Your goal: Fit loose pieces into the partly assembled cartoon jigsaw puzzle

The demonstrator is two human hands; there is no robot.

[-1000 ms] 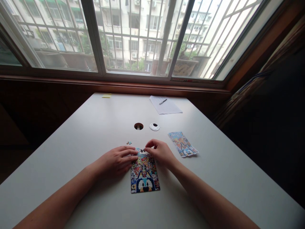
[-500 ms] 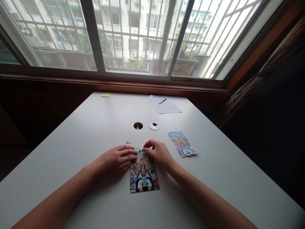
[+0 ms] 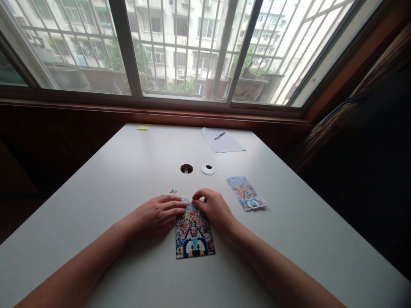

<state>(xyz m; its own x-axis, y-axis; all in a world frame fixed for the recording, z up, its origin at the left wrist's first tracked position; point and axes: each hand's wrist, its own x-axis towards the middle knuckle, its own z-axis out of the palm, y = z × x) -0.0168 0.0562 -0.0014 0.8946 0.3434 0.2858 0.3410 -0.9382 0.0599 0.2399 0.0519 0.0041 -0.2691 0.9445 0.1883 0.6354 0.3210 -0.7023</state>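
Observation:
A small jigsaw puzzle (image 3: pixel 195 235) lies flat in front of me, its picture crowded with little figures above a big blue dog face. My left hand (image 3: pixel 160 210) rests along its upper left edge, open, fingers stretched out and their tips on the puzzle. At the upper right corner, my right hand (image 3: pixel 213 207) is closed, thumb and forefinger pinched on a puzzle piece at the top edge; the fingertips mostly hide that piece. Just beyond my left fingers, a couple of loose puzzle pieces (image 3: pixel 173 191) lie on the table.
A creased picture sheet (image 3: pixel 246 193) with the same design lies to the right on the white table (image 3: pixel 144 158). Farther back are a round cable hole (image 3: pixel 186 169), its cover (image 3: pixel 208 170), papers (image 3: pixel 224 145) with a pen (image 3: pixel 220 135), and yellow sticky notes (image 3: pixel 143 127).
The dark gap near the puzzle's top edge, between my hands, no longer shows. My right fingertips have shifted very slightly; my left hand stays in nearly the same place.

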